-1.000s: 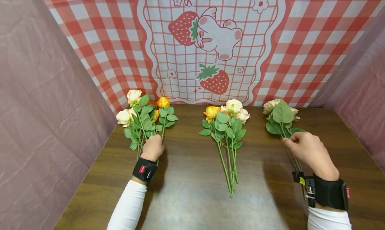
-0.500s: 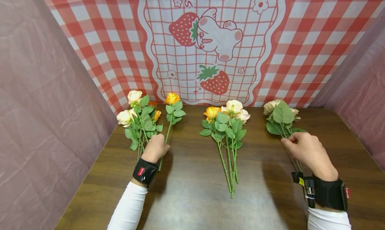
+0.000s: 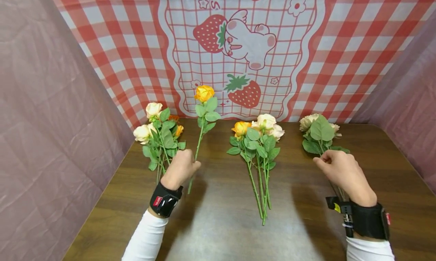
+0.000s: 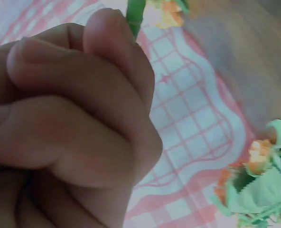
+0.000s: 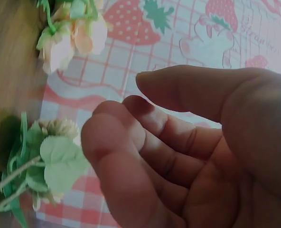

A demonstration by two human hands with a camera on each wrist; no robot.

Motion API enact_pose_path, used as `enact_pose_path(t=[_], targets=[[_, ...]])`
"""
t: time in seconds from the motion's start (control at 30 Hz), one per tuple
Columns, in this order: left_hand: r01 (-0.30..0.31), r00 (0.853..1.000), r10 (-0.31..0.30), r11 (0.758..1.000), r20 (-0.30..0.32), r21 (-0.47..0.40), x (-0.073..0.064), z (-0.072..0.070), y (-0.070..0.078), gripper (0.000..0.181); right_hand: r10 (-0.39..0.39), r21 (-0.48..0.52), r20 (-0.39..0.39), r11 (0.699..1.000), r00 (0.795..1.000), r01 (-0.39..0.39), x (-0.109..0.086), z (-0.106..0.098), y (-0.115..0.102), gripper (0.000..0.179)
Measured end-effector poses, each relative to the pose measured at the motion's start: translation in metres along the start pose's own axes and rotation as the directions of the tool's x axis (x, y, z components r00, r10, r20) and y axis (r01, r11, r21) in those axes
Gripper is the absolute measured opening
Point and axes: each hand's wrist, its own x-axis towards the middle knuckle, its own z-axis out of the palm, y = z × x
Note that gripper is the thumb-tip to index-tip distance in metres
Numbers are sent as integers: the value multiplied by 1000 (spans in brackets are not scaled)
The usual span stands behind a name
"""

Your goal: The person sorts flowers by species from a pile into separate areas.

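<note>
My left hand (image 3: 181,168) pinches a yellow-orange rose (image 3: 204,93) by its stem, and the bloom stands upright against the cloth backdrop. In the left wrist view, curled fingers (image 4: 83,109) fill the left side, with the green stem (image 4: 135,18) rising above them. Just left of that hand lies a bunch of cream and orange roses (image 3: 167,138). My right hand (image 3: 345,174) hovers in front of a bunch of pale, many-petalled flowers (image 3: 309,121) with a broad leaf. Its fingers are loosely bent, and the right wrist view shows nothing between thumb and fingertips.
In the middle of the brown wooden table (image 3: 225,211) lies another bunch of cream and orange roses (image 3: 265,121), stems towards me. A red-and-white checked cloth (image 3: 340,56) with strawberries hangs behind. Pinkish curtains (image 3: 51,121) close off both sides.
The orange rose has come away from the left bunch, moving right and up in my left hand. My right hand has shifted slightly left.
</note>
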Motion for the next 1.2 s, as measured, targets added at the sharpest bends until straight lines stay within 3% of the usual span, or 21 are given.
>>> enact_pose_path(t=[0.33,0.73,0.87,0.97,1.1,1.2], targets=[[-108,992,106,993,-67,-37,-15,-6,27,36,-93,12,-70,995,993,94,0,10,-24,19],[-224,971,215,970,-105,-89,-31,15,59,17,-251,111,-84,959,964,259,-5,27,-60,4],[-316,943,297,940,-151,-126,-37,26,68,18,-321,192,-60,926,945,326,-8,39,-77,2],[-382,917,354,912,-184,-147,-41,33,75,19,-376,293,-30,882,926,368,-11,50,-89,3],[-431,897,397,885,-195,-175,-48,38,83,18,-401,448,27,824,916,348,-16,62,-101,9],[-455,886,420,869,-196,-194,-52,42,88,17,-384,545,56,785,922,294,-19,67,-108,14]])
